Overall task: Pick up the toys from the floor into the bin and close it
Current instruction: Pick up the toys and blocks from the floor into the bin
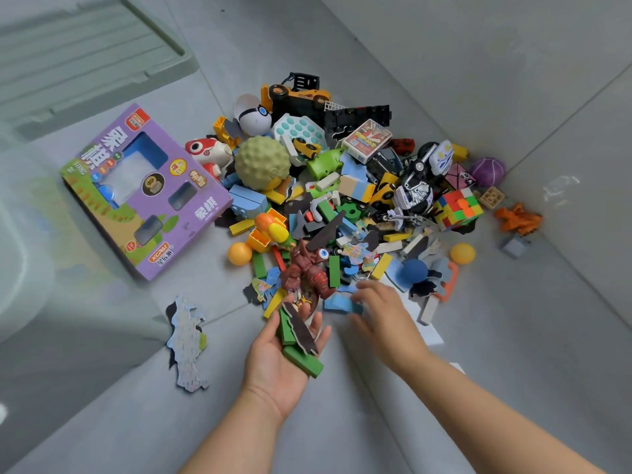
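On the floor (513,336) at far left, a grey-green ribbed lid (85,53) lies flat, top corner. A blurred pale rim sits at the left edge; cannot tell if it is the bin. Next, a purple game box (143,193) lies face up, with a loose puzzle chunk (188,343) below it, apart from the rest. Centre: the toy pile (342,186), all on the floor, none binned. The left hand (284,350) is palm up at the pile's near edge, fingers nearly straight, carrying green blocks (304,360) and a dark puzzle piece (302,330). A red monster figure (307,271) lies just above its fingertips. The right hand (386,319), blurred, palm down, fingers loose and spread, holds nothing, reaching at a blue puzzle piece (342,304); contact unclear. Further right: colour cube (456,208), purple ball (487,171), orange figure (519,220).
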Demonstrator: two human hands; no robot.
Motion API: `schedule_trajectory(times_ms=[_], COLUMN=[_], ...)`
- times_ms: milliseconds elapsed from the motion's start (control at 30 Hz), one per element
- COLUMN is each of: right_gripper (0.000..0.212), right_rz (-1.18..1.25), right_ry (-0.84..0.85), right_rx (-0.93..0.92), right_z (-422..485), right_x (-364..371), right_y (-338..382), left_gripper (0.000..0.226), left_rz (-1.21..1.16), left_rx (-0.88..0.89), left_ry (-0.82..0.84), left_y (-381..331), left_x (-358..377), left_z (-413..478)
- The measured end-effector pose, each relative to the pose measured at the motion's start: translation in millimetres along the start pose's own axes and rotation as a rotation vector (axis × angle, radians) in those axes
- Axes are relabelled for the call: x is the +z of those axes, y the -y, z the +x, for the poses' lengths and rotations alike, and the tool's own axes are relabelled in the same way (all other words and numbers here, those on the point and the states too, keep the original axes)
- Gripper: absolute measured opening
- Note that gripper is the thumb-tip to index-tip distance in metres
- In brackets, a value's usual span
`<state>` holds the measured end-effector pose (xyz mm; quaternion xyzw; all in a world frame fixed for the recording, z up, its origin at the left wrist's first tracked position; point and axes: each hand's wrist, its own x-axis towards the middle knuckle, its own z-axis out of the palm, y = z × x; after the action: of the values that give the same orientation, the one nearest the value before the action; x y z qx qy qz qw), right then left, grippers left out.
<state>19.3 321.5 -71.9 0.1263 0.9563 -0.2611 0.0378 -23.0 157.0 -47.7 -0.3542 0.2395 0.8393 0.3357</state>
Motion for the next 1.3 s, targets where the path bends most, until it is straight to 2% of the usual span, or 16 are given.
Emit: schedule_trajectory(times_ms=[67,267,433,533,633,700,800,867,967,1067,1133,1200,1267,1300], right_gripper=[0.030,0.041,0.047,0.041,0.034,0.030,0.041,0.046,0.045,0.036,0.038,0.042,0.040,0.041], right_rz=[-0.081,-0.075,-0.033,0.144,0.411,0.527,0.604,0.629,0.725,0.901,0.951,0.971,0.953,0.919], right_ry=[0.093,0.064,0.081,-0.056,-0.210,-0.172,-0.102,-0.102,-0.125,-0.028,0.095,0.275,0.457,0.509], right_rx=[-0.058,0.034,0.231,0.312,0.167,0.053,-0.114,-0.231,-0.424,-0.571,-0.583,-0.426,-0.217,-0.181], right_z=[-0.3,0.0,-8.4,-24.4,-33.0,-33.0,-30.4,-23.6,-5.5,10.0,12.1,8.6,4.1,0.7], right_x=[10.1,24.0,15.2,-3.2,-24.2,-34.8,-54.2,-78.9,-108.2,-105.6,-83.2,-48.2,-19.7,-12.7], right_y=[7.7,11.6,6.1,12.3,51.5,87.8,136.5,165.7,230.7,314.7,368.0,407.5,431.1,433.8], left_gripper=[0.028,0.030,0.034,0.035,0.036,0.035,0.039,0.050,0.053,0.049,0.044,0.043,0.047,0.047], left_rz=[-0.006,0.008,0.000,-0.008,0.002,0.007,-0.008,0.056,0.138,0.185,0.155,0.105,0.106,0.120], left_rx=[-0.001,0.027,0.052,0.069,0.061,0.044,0.074,0.173,0.451,0.709,0.813,0.784,0.645,0.582], left_ry=[0.004,-0.027,-0.059,-0.050,-0.001,0.048,0.152,0.181,0.165,0.113,0.003,-0.099,-0.159,-0.190], left_y=[1.8,4.6,0.4,0.9,6.3,9.0,-6.2,-29.9,-88.4,-160.6,-206.5,-239.7,-256.6,-260.5], left_x=[-0.1,2.1,1.0,5.1,19.2,36.8,69.8,94.5,121.7,116.5,89.9,51.2,13.2,-0.7], left_z=[2.1,4.0,2.3,0.9,-3.8,-14.2,-43.7,-72.3,-124.0,-171.9,-201.0,-223.2,-233.4,-236.3])
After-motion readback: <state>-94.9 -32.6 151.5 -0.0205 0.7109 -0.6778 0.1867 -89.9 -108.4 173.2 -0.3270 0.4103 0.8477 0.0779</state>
